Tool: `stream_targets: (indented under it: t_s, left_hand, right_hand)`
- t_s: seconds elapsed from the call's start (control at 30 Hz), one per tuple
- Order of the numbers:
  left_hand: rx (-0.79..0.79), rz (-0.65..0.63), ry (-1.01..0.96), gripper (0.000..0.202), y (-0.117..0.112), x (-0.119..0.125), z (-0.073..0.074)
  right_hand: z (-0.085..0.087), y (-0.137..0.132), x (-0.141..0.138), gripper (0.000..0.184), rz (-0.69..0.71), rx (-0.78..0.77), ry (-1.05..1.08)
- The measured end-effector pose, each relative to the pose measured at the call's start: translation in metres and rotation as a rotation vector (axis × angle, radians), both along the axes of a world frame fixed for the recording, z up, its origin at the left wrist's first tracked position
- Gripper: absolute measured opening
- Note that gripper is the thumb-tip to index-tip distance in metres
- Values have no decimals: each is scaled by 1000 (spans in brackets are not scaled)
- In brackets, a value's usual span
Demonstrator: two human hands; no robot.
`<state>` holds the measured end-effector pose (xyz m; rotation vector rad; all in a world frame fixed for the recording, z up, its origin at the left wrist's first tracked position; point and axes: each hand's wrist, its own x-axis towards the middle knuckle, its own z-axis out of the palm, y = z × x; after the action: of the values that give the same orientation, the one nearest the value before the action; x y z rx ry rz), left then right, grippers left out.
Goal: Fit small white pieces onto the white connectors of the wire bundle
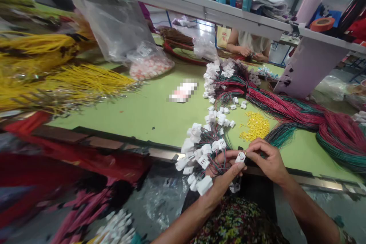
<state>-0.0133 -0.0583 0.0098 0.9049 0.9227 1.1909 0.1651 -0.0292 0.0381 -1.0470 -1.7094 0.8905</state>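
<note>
My left hand point(225, 169) is closed on a white plastic connector point(240, 157), held between thumb and fingers near the table's front edge. Wires with many more white connectors point(203, 153) fan out over the same hand and to its left. My right hand point(267, 158) pinches a tiny yellow piece point(246, 153) right at the side of the held connector; whether it has entered the connector is too small to tell. Just beyond the right hand lies a pile of small yellow pieces point(256, 126) on the green table point(137, 118).
Long bundles of red, black and green wires point(288, 106) run across the right side. Yellow wires point(85, 80) cover the left. A clear bag of small pinkish parts point(151, 63) stands behind. A shelf point(206, 11) spans above; another person point(248, 45) sits across.
</note>
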Motion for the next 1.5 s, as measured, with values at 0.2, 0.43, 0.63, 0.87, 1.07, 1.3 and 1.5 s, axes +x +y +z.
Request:
stream_targets:
  t_s: [0.2, 0.43, 0.63, 0.87, 1.07, 1.3, 1.5]
  left_hand:
    - [-44, 39, -51, 38, 4, 3, -2]
    - [-53, -43, -60, 35, 7, -1, 4]
    - [-11, -49, -45, 32, 6, -3, 1]
    - [145, 28, 90, 24, 3, 1, -10]
    - [283, 102, 202, 17, 2, 4, -9]
    - [344, 76, 169, 17, 3, 5, -8]
    - [354, 73, 174, 15, 3, 5, -7]
  right_hand:
    - [-1, -3, 4, 19, 33, 394, -275]
    - [14, 3, 9, 10, 95, 555, -458]
    - [11, 4, 8, 10, 101, 538, -396]
    - [8, -12, 5, 4, 20, 173, -79]
    - [13, -17, 5, 15, 38, 291, -195]
    - [18, -19, 6, 18, 67, 399, -304]
    - [14, -19, 2, 8, 40, 118, -122]
